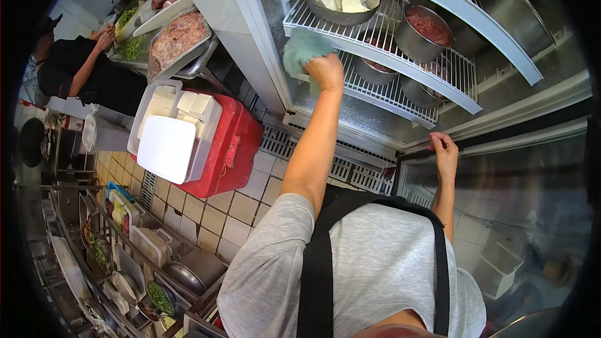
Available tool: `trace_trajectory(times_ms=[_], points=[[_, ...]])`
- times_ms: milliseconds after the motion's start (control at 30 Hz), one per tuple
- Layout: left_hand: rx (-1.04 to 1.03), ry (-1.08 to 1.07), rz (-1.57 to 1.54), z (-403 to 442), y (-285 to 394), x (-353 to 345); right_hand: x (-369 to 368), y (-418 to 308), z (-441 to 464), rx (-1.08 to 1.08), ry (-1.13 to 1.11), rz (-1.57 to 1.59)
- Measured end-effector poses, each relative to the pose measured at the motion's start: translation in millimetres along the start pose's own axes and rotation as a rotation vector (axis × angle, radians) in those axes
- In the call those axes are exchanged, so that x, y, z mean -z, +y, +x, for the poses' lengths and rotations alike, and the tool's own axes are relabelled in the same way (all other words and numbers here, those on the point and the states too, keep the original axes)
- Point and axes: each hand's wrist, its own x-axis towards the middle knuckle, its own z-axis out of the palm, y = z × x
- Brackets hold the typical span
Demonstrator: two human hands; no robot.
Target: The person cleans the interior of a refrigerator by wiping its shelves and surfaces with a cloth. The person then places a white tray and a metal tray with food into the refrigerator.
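Observation:
My left hand is closed on a green cloth, which bunches against the left front end of a fridge shelf, by the door frame. My right hand hovers near the fridge's lower right edge, beside the glass door. Its fingers are loosely bent, and I see nothing in them. On the upper wire shelf a round metal pan holds pale folded sheets. To its right stands a metal pot of red minced meat. More metal pots sit on the shelf below, partly hidden by the shelf front.
Left of me, a red cooler box carries plastic tubs of white blocks and a white lid. Beyond it, a co-worker in black works by trays of meat. Racks with food containers line the lower left. The glass door stands open at right.

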Motion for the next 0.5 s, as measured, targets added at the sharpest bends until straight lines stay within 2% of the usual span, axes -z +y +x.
trace_trajectory(times_ms=[67, 133, 200, 233, 267, 300, 367, 467, 500], points=[[-0.044, -0.183, 0.084, -29.0, 10.9, -2.4, -1.0, 2.6, 0.5, -0.005, -0.035, 0.008], [-0.178, -0.245, -0.071, -48.0, 48.1, -4.0, -8.7, -2.3, 0.9, 0.002, -0.063, -0.021], [-0.179, -0.367, -0.275, -73.2, 71.6, -10.9, -16.6, -11.0, -0.3, 0.018, -0.099, -0.066], [-0.302, -0.375, -0.308, -83.8, 80.4, -13.9, -21.4, -16.7, -2.0, 0.028, -0.123, -0.093], [-0.285, -0.463, -0.367, -91.1, 89.6, -14.8, -23.5, -18.6, -5.4, 0.032, -0.145, -0.123], [-0.173, -0.576, -0.44, -100.5, 95.8, -16.1, -23.3, -16.5, -8.5, 0.019, -0.212, -0.144], [0.213, -0.91, -0.734, -102.1, 97.4, -5.0, -20.7, -10.8, -15.7, -0.006, -0.34, -0.182], [0.981, -0.797, -1.199, -122.6, 73.1, 16.1, -15.3, 14.8, -30.6, -0.118, -0.401, -0.314], [1.031, -0.732, -1.271, -120.7, 62.2, 31.4, -13.5, 28.8, -33.6, -0.168, -0.423, -0.35]])
